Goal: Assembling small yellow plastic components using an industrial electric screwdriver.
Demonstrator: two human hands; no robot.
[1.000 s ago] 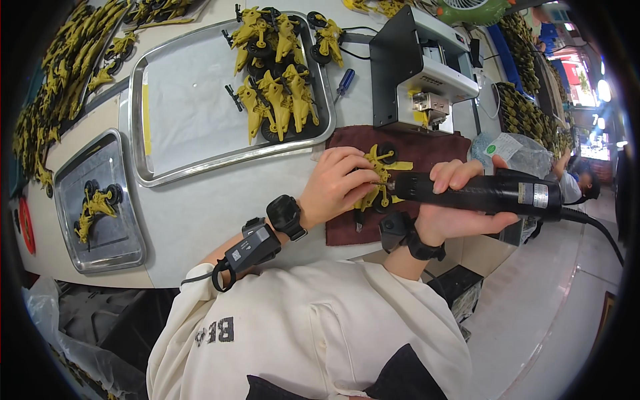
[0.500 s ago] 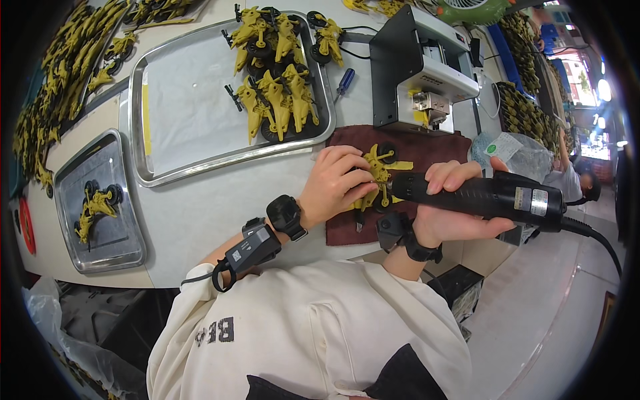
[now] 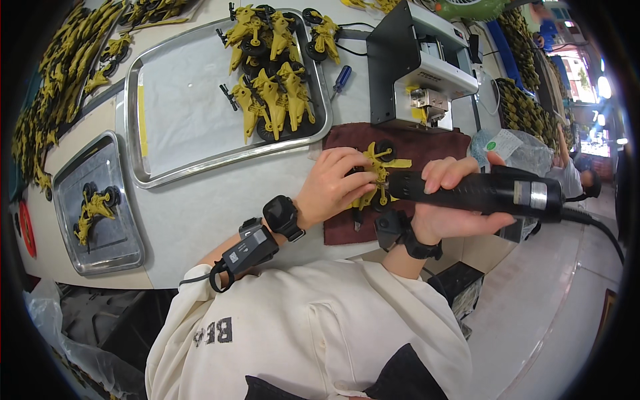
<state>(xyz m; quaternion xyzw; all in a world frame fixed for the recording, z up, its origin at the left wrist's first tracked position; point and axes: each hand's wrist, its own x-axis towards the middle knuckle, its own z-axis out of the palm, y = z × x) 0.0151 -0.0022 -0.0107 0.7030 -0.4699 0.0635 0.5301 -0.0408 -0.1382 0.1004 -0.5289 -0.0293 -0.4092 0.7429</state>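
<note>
Glossy yellow plastic toy [image 3: 378,175] lies on matt maroon cloth [image 3: 433,148], beside shiny metal tray [image 3: 133,143].

Clear plastic bag [image 3: 527,150] with white-green label [image 3: 505,143], right of maroon mat [image 3: 427,143].

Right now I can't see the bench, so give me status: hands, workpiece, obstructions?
Left hand grips yellow plastic wheeled toy on maroon cloth mat. Right hand grips black electric screwdriver, tip at toy. Nothing between.
</note>
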